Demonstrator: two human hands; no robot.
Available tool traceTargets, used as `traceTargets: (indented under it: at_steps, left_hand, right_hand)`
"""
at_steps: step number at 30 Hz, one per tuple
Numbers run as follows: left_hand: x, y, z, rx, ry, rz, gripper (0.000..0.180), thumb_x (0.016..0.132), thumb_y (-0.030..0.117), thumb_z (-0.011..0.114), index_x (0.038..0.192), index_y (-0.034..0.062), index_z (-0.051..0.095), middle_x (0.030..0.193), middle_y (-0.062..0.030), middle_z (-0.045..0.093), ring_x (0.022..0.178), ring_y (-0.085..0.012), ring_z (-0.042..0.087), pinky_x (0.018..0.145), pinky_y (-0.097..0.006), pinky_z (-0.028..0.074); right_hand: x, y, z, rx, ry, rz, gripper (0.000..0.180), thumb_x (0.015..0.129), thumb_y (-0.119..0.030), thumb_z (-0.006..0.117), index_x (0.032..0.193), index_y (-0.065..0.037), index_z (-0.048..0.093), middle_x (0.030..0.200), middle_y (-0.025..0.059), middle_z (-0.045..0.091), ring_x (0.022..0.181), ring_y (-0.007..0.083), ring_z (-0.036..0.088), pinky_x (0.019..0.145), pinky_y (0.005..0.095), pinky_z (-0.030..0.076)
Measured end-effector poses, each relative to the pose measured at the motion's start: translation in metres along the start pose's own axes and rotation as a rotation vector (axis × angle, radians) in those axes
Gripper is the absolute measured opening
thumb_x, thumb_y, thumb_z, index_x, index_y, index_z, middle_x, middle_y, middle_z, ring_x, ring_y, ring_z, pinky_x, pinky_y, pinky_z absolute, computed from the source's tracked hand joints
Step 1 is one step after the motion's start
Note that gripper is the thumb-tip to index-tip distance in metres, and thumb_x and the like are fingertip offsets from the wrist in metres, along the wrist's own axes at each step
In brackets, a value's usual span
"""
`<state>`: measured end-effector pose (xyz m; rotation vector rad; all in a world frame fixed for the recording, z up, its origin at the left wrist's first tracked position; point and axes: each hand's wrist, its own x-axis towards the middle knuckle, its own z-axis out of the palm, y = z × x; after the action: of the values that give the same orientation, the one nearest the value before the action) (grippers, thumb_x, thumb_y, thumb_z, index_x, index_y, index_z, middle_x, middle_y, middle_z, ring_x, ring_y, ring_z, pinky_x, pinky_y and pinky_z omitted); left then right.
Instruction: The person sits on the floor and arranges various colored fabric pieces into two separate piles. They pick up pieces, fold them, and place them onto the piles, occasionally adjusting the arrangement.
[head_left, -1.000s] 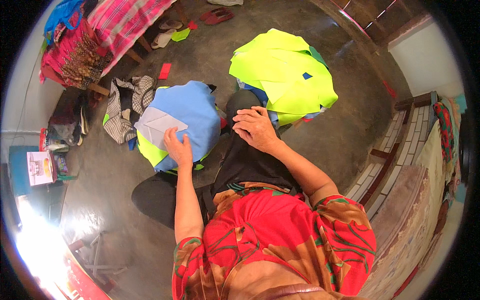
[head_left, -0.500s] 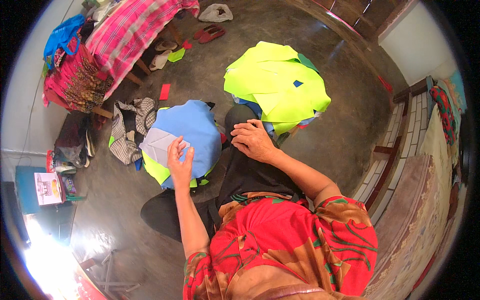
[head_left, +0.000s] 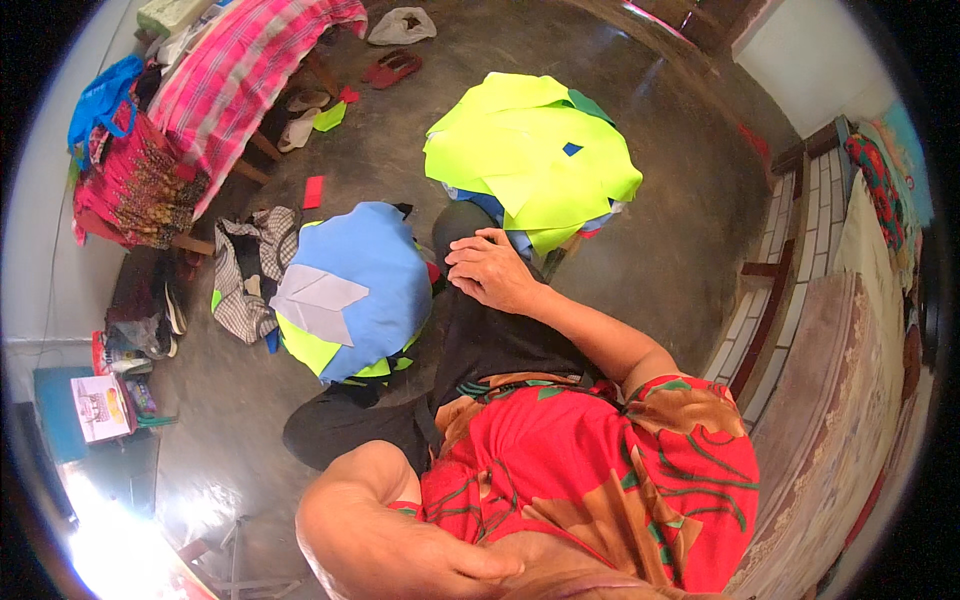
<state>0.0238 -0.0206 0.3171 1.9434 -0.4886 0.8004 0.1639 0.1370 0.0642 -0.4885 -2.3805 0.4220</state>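
Note:
My right hand rests on my raised knee in dark trousers, fingers loosely bent and lying over it, nothing visible in them. My left arm is folded up close, and my left hand lies against my upper chest near the neck; its fingers are mostly hidden. A heap of fabric pieces with a blue cloth on top sits on the floor left of the knee. Pale grey fabric pieces lie on that blue cloth. Beyond my right hand, a bigger heap is topped with neon yellow cloth, bearing a small blue scrap.
A checked garment lies left of the blue heap, near a red scrap. Pink plaid cloth drapes a table at the far left, shoes beside it. A wooden frame with white tiles lines the right.
My left hand has left the grey fabric pieces and come back to my chest, uncovering them. My right hand stays on the knee. The view has shifted slightly.

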Motion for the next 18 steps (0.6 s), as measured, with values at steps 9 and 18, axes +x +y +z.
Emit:
traceTargets:
  at_steps: [9, 18]
  left_hand:
    - [0.022, -0.016, -0.003, 0.042, -0.035, -0.062, 0.021, 0.083, 0.014, 0.054, 0.067, 0.0007, 0.057, 0.066, -0.0142, 0.053, 0.068, -0.0314, 0.054, 0.075, -0.046, 0.046]
    - [0.025, -0.022, 0.006, -0.143, 0.087, -0.177, 0.027, 0.089, 0.013, 0.048, 0.075, -0.0078, 0.058, 0.071, -0.0207, 0.055, 0.070, -0.0347, 0.055, 0.078, -0.051, 0.046]
  right_hand:
    - [-0.001, 0.001, -0.001, 0.021, 0.007, 0.020, 0.006, 0.074, -0.015, 0.069, 0.077, -0.013, 0.064, 0.094, -0.0007, 0.065, 0.106, 0.0179, 0.056, 0.095, 0.0422, 0.036]
    - [-0.002, 0.000, -0.002, 0.010, -0.015, 0.039, 0.008, 0.074, -0.013, 0.070, 0.081, -0.013, 0.066, 0.096, -0.0019, 0.065, 0.107, 0.0166, 0.056, 0.095, 0.0416, 0.036]
